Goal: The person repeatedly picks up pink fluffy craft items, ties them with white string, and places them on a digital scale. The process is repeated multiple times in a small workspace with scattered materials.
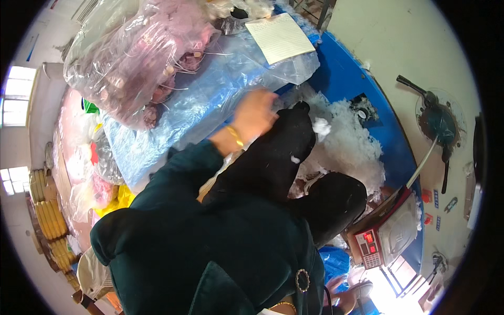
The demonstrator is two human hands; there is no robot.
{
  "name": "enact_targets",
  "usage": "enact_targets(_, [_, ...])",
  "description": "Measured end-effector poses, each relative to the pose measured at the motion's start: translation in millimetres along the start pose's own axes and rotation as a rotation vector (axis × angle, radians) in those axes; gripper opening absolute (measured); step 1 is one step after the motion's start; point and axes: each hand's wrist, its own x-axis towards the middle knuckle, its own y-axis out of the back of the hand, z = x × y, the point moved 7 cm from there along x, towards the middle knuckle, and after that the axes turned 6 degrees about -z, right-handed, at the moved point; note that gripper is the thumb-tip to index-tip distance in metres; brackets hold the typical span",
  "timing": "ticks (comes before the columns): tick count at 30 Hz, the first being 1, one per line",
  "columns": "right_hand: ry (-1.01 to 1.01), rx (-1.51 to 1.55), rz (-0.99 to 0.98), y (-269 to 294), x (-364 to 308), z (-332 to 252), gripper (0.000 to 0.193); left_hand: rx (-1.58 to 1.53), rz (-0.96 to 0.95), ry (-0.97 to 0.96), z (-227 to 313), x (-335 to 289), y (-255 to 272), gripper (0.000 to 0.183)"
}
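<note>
My left hand (254, 116), with a gold bracelet (235, 135) at its wrist, reaches over my left thigh, close beside the knee in black trousers (273, 142). Motion smears its fingers, so whether they grip anything cannot be told. A blue-tinted clear plastic bag (210, 100) lies flat just beyond the hand. Past my knees spreads a heap of white stuffing fibre (354, 142), with a loose tuft (321, 126) near the left knee. My right hand is not in view.
A full clear bag of pink plush pieces (139, 63) stands at the upper left. A written paper sheet (280, 38) lies on the plastic. Along the right runs a blue curved edge (386, 100), with a digital scale (386, 231) at lower right. A black-handled machine part (438, 123) stands beyond.
</note>
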Motion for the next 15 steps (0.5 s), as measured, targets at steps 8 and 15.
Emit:
enact_targets(8, [-0.422, -0.047, -0.129, 9.4, -28.7, 140.9, 0.028, 0.232, 0.073, 0.915, -354.6, -88.2, 86.9, 0.063])
enact_targets(15, [0.084, -0.03, 0.171, 21.3, 15.3, -19.1, 0.027, 0.883, -0.141, 0.555, -311.6, 4.8, 55.3, 0.035])
